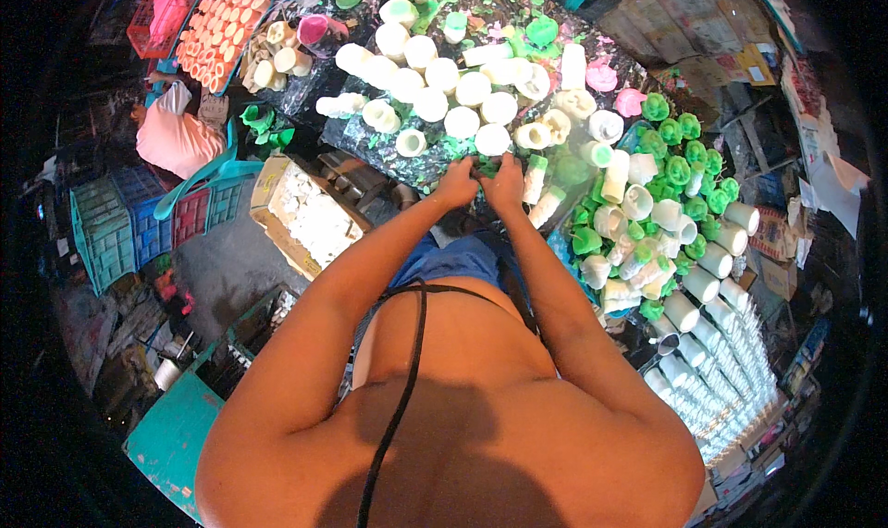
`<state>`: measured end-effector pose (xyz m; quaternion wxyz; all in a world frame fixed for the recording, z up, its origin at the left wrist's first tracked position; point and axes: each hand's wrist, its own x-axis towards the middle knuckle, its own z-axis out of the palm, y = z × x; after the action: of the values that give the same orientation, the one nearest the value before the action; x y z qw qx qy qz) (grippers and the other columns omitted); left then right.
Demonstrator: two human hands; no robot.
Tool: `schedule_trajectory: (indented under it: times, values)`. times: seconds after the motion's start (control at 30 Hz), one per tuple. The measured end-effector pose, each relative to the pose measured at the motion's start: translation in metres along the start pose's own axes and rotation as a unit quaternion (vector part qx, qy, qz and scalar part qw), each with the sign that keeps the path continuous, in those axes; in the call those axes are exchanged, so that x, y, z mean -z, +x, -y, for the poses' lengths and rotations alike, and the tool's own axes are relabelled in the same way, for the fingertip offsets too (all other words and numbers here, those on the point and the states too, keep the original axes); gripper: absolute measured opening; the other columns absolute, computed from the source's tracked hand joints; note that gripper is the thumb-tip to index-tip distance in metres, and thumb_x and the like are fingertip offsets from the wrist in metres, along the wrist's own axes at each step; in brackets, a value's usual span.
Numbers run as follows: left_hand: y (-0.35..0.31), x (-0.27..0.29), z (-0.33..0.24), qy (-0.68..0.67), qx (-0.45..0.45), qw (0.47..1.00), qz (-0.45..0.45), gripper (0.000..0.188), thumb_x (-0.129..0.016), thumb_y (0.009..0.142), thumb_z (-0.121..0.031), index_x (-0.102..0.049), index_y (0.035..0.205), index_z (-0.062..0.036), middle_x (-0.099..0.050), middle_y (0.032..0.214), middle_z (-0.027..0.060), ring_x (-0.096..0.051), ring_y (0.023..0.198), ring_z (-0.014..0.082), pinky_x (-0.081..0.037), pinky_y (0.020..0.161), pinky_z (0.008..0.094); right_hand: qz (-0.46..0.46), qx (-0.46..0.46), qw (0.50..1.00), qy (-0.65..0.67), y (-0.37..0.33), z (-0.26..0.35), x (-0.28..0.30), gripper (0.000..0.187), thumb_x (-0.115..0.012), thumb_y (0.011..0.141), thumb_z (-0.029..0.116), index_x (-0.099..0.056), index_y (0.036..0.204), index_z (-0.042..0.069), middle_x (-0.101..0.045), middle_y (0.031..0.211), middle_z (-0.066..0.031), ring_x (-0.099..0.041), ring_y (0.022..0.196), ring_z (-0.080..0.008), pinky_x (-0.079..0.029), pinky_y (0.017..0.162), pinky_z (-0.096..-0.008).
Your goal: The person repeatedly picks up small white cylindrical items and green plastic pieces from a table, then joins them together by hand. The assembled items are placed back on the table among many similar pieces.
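1. Left hand (457,186) and right hand (502,186) meet at the dark sheet's (359,147) near edge; fingers curled inward, but cannot tell if they grasp anything.
2. Nearest white cylinder (493,140): 12 o'clock from the hands, just beyond fingertips. Green-tipped cylinder (534,180): 3 o'clock, beside right hand.
3. Step, judged: close two-handed fingerwork.
4. Next move probably calls for fine fingertip control, neighbours undisturbed.

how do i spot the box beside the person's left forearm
Start at the cluttered work surface, then go down to the left forearm. Just left of it sits an open cardboard box of white pieces, unlike the coloured plastic crates farther left.
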<state>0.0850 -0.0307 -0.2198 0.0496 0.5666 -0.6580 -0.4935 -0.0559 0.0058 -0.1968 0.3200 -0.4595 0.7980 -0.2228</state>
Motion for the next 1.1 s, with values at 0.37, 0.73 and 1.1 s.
schedule_trajectory:
  times: [0.37, 0.73, 1.1]
  values:
    - [-0.031, 0.021, -0.024, 0.055, -0.102, 0.993, 0.016, 0.035, -0.059, 0.085, -0.009, -0.06, 0.119, -0.0018, -0.057, 0.121, 0.0253, -0.058, 0.114, 0.0459, -0.048, 0.096, 0.0522, 0.011, 0.126, 0.99, 0.06, -0.015, -0.014, 0.007, 0.041, -0.08, 0.073, 0.013, -0.054, 0.103, 0.001, -0.058, 0.106, -0.0227, -0.057, 0.101, -0.0412, -0.047, 0.086, -0.0483]
    - [-0.004, 0.01, -0.03, -0.36, 0.227, 0.889, -0.168, 0.042, -0.058, 0.083, -0.004, -0.05, 0.124, 0.0052, -0.064, 0.098, 0.0163, -0.068, 0.087, 0.0295, -0.055, 0.071, 0.0417, 0.076, 0.208, 0.972, -0.083, -0.022, -0.008, 0.006, 0.06, -0.087, 0.073, 0.015, -0.058, 0.122, -0.003, -0.056, 0.123, -0.0236, -0.053, 0.118, -0.043, -0.047, 0.102, -0.048]
    - [0.019, 0.014, -0.013, -0.513, 0.333, 0.779, -0.14, 0.028, -0.051, 0.094, -0.012, -0.055, 0.12, -0.0034, -0.057, 0.111, 0.0105, -0.064, 0.094, 0.0244, -0.05, 0.072, 0.0421, 0.195, 0.184, 0.954, -0.132, -0.012, 0.007, 0.025, 0.033, -0.082, 0.078, 0.014, -0.068, 0.106, 0.001, -0.059, 0.12, -0.0213, -0.056, 0.118, -0.04, -0.053, 0.095, -0.0469]
